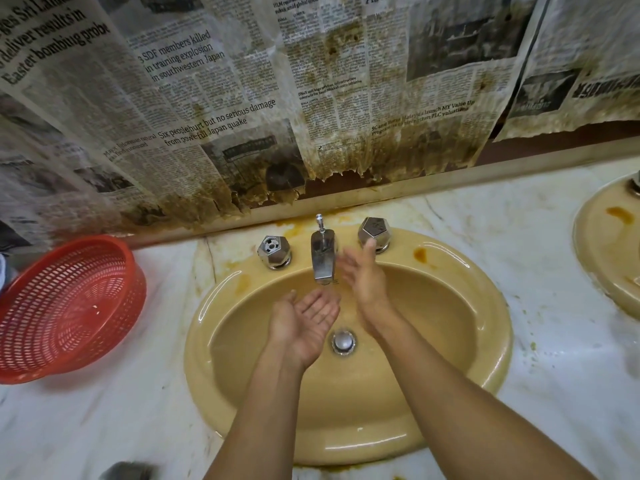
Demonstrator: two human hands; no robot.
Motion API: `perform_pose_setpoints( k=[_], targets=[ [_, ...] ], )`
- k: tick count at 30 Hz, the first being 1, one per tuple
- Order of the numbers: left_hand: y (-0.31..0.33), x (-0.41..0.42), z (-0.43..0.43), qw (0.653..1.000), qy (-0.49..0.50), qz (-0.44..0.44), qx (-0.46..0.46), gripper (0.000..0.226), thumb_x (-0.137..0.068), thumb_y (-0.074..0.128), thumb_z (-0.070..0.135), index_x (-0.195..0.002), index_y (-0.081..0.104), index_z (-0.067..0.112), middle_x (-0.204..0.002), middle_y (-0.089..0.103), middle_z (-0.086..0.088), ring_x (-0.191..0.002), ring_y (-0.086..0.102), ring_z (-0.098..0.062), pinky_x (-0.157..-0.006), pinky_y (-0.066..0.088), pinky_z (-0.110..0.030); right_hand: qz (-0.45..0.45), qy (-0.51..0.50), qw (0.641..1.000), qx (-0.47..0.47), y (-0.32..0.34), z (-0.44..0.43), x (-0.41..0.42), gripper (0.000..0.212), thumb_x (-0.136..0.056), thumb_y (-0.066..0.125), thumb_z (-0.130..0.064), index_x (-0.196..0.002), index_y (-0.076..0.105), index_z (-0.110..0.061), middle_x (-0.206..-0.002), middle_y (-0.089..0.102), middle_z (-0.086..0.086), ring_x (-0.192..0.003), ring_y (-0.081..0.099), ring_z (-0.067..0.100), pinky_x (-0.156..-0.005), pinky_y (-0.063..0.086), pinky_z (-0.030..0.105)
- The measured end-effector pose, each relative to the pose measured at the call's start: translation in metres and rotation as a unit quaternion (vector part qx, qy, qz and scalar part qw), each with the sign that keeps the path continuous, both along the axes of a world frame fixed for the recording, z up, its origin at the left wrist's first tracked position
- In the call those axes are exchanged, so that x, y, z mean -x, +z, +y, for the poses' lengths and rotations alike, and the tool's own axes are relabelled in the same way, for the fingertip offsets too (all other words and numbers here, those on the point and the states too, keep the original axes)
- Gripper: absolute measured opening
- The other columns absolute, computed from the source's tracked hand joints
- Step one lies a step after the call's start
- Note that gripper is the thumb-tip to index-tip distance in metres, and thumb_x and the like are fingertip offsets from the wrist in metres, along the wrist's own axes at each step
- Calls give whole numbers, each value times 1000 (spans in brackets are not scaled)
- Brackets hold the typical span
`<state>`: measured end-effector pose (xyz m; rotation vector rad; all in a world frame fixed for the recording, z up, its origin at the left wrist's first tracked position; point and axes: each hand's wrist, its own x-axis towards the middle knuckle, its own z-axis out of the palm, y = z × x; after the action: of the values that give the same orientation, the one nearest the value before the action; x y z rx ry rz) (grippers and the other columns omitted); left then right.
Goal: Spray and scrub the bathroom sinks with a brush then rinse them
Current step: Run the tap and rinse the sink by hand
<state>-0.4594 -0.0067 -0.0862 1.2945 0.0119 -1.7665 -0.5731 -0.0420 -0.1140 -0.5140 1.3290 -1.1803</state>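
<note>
- Stained newspaper [207, 98] lined the wall behind the marble counter [104, 410].
- The left hand [308, 311] lay cupped, palm up and empty, under the spout [323, 258]; the right hand [363, 275], straight-fingered and blurred, reached just below the right tap handle [374, 233].
- Both hung over the yellow sink [498, 327], whose rim was stained orange.
- This looked like the rinsing step; the next move probably called for carrying water to those stains.
- No brush or spray bottle showed.

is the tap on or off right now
On, it seems: a faint, blurred stream of water drops from the tap onto the cupped left hand held over the sink.
</note>
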Motion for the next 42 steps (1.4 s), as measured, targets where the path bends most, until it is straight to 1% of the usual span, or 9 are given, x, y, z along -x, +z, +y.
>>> perform_pose_setpoints(
  k=[2, 8, 12, 18, 23, 30, 33, 39, 42],
  targets=[
    [-1, 0, -1, 998, 6, -68, 12, 42, -112, 31, 28, -121, 58, -2, -128, 60, -23, -124, 58, -37, -108, 45, -44, -90, -39, 992, -76, -10, 21, 1, 68, -108, 22, -54, -123, 62, -1, -108, 70, 12, -105, 68, 25, -88, 52, 32],
    [13, -12, -4, 965, -2, -230, 124, 34, -108, 40, 18, -121, 67, 1, -117, 75, -12, -109, 71, -22, -102, 53, -37, -321, -67, 924, -195, 1, 53, 0, 51, -111, 33, -31, -129, 57, 10, -108, 68, 26, -97, 68, 37, -88, 54, 43],
    [19, -25, -15, 955, -16, -251, 158, 36, -109, 41, 18, -128, 66, 2, -120, 74, -10, -115, 70, -20, -106, 51, -38, -328, -82, 931, -135, 36, 49, 10, 44, -109, 36, -25, -116, 64, 8, -101, 73, 26, -95, 72, 35, -83, 57, 40],
    [17, -22, -41, 975, -114, -135, 136, 61, -112, 29, 42, -152, 40, -3, -155, 47, -19, -146, 43, -30, -123, 32, -45, -237, -1, 969, -63, 93, 26, 3, 47, -109, 45, -25, -142, 45, 9, -139, 55, 28, -133, 54, 36, -116, 41, 44],
    [10, -11, -66, 951, -207, -174, 150, 73, -110, 18, 55, -153, 41, 2, -151, 54, -13, -140, 51, -23, -118, 33, -39, -163, -109, 976, -96, 59, 35, 10, 34, -107, 44, -18, -126, 58, 7, -122, 66, 22, -113, 66, 28, -106, 50, 37],
    [4, -2, -82, 939, -218, -217, 154, 64, -110, 21, 55, -123, 64, 10, -131, 70, -11, -125, 63, -25, -119, 36, -47, -315, -66, 931, -173, 30, 34, -2, 37, -110, 39, -27, -114, 59, 4, -112, 65, 27, -104, 66, 38, -108, 47, 45],
    [3, -13, -73, 933, -227, -218, 173, 67, -110, 20, 54, -144, 53, 6, -143, 61, -6, -136, 54, -18, -124, 30, -40, -332, -70, 921, -192, 30, 33, -4, 37, -110, 37, -25, -112, 60, 4, -106, 65, 24, -94, 66, 36, -90, 53, 42],
    [-9, -56, -46, 868, -87, -431, 230, 43, -111, 39, 30, -98, 77, 15, -94, 79, -5, -95, 74, -22, -88, 52, -35, -298, -94, 931, -188, 40, 45, 16, 39, -106, 38, -19, -110, 66, 7, -87, 73, 21, -82, 71, 31, -76, 56, 38],
    [-14, -77, -45, 824, -26, -514, 236, 14, -105, 57, 22, -106, 71, 18, -100, 72, 1, -102, 67, -19, -85, 47, -27, -275, -91, 945, -149, 59, 34, 16, 38, -105, 38, -15, -105, 67, 10, -97, 75, 27, -81, 75, 34, -75, 59, 39]
  ],
)
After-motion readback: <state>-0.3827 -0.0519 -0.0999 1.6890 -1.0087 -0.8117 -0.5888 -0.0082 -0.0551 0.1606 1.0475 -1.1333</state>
